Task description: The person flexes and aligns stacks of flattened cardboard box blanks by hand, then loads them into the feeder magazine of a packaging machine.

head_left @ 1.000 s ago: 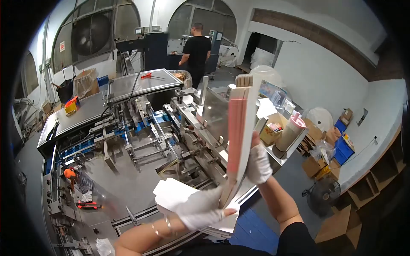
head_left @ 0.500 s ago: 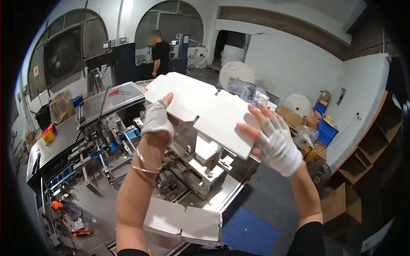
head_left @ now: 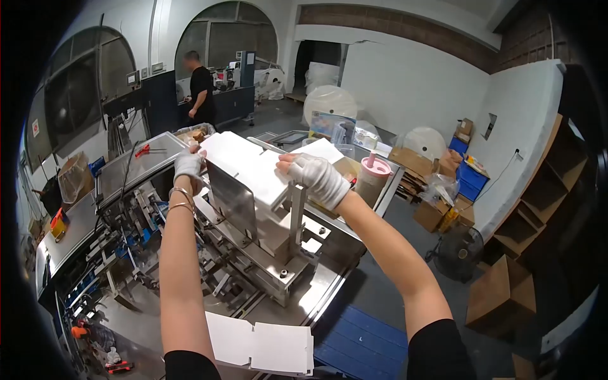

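A stack of white cut card sheets (head_left: 244,161) lies in the machine's upright metal holder, behind a grey metal plate (head_left: 232,199). My left hand (head_left: 189,168), in a fingerless white glove, grips the stack's left end with bent fingers. At the right end, my right hand (head_left: 315,177), gloved alike, has its fingers curled over the stack's edge beside a metal post (head_left: 296,218). Its thumb is hidden. More white card sheets (head_left: 259,342) lie at the machine's near edge, below my arms.
A person (head_left: 201,88) in black stands at the back left. A pink-lidded cup (head_left: 373,174) stands right of the holder. A fan (head_left: 457,252), cardboard boxes (head_left: 503,294) and blue crates (head_left: 470,180) are at the right. A blue pallet (head_left: 361,345) lies on the floor.
The stack turned from upright to flat, then moved forward and down into the holder, with both hands on it. The view has shifted to the right.
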The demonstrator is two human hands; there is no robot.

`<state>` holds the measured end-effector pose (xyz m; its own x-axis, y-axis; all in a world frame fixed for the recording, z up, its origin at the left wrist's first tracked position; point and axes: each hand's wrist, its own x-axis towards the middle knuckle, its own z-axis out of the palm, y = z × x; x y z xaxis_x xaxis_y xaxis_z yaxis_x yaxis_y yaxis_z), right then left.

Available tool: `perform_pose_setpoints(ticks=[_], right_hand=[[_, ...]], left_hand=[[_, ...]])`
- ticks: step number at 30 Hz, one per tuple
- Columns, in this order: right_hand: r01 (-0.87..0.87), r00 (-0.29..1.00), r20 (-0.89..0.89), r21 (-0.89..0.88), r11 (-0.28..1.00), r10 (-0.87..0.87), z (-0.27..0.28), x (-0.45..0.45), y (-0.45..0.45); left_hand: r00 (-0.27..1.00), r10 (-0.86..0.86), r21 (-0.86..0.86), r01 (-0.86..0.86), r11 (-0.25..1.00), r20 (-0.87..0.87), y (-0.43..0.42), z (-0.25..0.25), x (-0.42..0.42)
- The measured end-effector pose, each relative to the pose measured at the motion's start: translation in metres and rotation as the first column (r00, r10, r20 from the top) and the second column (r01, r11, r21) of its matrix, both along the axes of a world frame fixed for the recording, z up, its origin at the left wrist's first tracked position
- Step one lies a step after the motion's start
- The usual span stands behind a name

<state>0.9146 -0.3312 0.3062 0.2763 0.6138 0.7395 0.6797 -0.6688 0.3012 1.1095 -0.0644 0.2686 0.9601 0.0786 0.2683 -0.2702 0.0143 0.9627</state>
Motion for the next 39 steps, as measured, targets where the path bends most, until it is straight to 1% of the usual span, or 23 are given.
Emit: perform_pose_setpoints(ticks=[3,4,6,7,8,9,10,12,15,16,18,20,21,24,25,28,30,32,33,34,36,38,39], right_hand=[[0.000,0.990,-0.142,-0.166,0.986,-0.023,-0.009,-0.026,-0.003],[0.013,0.979,-0.193,-0.252,0.968,-0.064,-0.014,-0.043,-0.005],[0.037,0.946,-0.323,0.031,0.999,-0.025,-0.045,-0.057,-0.031],[0.190,0.912,-0.393,0.154,0.970,-0.116,-0.071,-0.053,-0.044],[0.246,0.888,-0.417,0.073,0.966,-0.194,-0.075,-0.051,-0.046],[0.299,0.857,-0.438,-0.006,0.954,-0.271,-0.081,-0.050,-0.048],[0.346,0.824,-0.450,-0.085,0.935,-0.345,-0.086,-0.048,-0.047],[0.298,0.756,-0.556,-0.179,0.938,-0.346,-0.091,-0.037,-0.032],[0.301,0.736,-0.609,-0.098,0.948,-0.297,-0.100,-0.011,-0.036],[0.264,0.751,-0.614,-0.058,0.963,-0.243,-0.095,-0.005,-0.034],[0.278,0.636,-0.711,-0.150,0.949,-0.299,-0.086,-0.008,-0.030],[0.262,0.535,-0.786,-0.193,0.946,-0.308,-0.074,-0.024,-0.019],[0.350,0.455,-0.791,-0.263,0.899,-0.409,-0.061,-0.040,-0.011],[0.381,0.579,-0.750,-0.098,0.919,-0.320,-0.099,-0.021,-0.023],[0.368,0.610,-0.723,-0.102,0.924,-0.323,-0.100,-0.021,-0.023],[0.357,0.682,-0.630,-0.155,0.921,-0.370,-0.094,-0.022,-0.024],[0.375,0.700,-0.555,-0.249,0.893,-0.449,-0.085,-0.023,-0.021],[0.444,0.663,-0.502,-0.335,0.831,-0.556,-0.075,-0.022,-0.015],[0.436,0.628,-0.552,-0.334,0.836,-0.548,-0.077,-0.025,-0.013],[0.433,0.601,-0.587,-0.331,0.839,-0.542,-0.077,-0.026,-0.012],[0.393,0.630,-0.621,-0.263,0.881,-0.466,-0.080,-0.032,-0.015],[0.396,0.653,-0.616,-0.217,0.892,-0.440,-0.080,-0.029,-0.019],[0.415,0.652,-0.606,-0.216,0.884,-0.455,-0.084,-0.027,-0.021]], left_hand=[[0.997,-0.047,-0.021,0.046,0.999,-0.064,0.005,-0.041,0.009],[0.984,-0.171,-0.131,0.164,0.978,-0.041,0.018,-0.061,0.008],[0.977,-0.102,0.171,0.135,0.976,-0.187,0.038,-0.097,0.032],[0.991,-0.050,0.153,0.069,0.986,-0.121,0.036,-0.110,0.024],[0.998,0.004,0.134,0.004,0.991,-0.059,0.033,-0.121,0.018],[0.992,-0.057,0.526,-0.012,0.850,0.114,0.038,-0.143,0.041],[0.833,-0.150,0.588,-0.235,0.774,0.532,0.033,-0.162,0.045],[0.997,0.051,0.416,-0.024,0.909,-0.054,0.020,-0.119,-0.004],[0.997,-0.077,0.147,0.080,0.986,-0.021,0.045,-0.148,0.009],[0.916,0.167,0.276,-0.277,0.920,0.364,0.041,-0.154,0.014],[0.996,0.057,0.417,-0.023,0.908,-0.069,0.053,-0.157,0.020],[0.982,-0.014,0.416,0.092,0.904,-0.188,0.033,-0.137,-0.008],[0.981,0.191,0.795,-0.151,0.587,0.045,0.019,-0.146,-0.002],[0.936,0.297,0.744,-0.333,0.579,0.188,0.008,-0.131,-0.030],[0.968,0.215,0.888,-0.210,0.410,0.129,0.007,-0.084,-0.069],[0.951,0.269,0.704,-0.085,0.706,-0.154,0.008,-0.072,-0.070],[0.977,0.172,0.799,-0.200,0.566,0.123,0.022,-0.109,-0.034],[0.880,0.010,0.851,-0.462,0.248,0.475,0.027,-0.109,-0.046],[0.940,0.006,0.910,-0.333,0.247,0.342,0.023,-0.097,-0.049],[0.985,0.146,0.908,-0.139,0.395,0.087,0.014,-0.073,-0.055],[0.987,0.154,0.812,-0.122,0.571,0.039,0.015,-0.077,-0.055],[0.997,0.055,0.837,-0.078,0.542,0.057,0.023,-0.089,-0.040],[0.965,0.054,0.843,-0.252,0.476,0.258,0.025,-0.102,-0.039]])
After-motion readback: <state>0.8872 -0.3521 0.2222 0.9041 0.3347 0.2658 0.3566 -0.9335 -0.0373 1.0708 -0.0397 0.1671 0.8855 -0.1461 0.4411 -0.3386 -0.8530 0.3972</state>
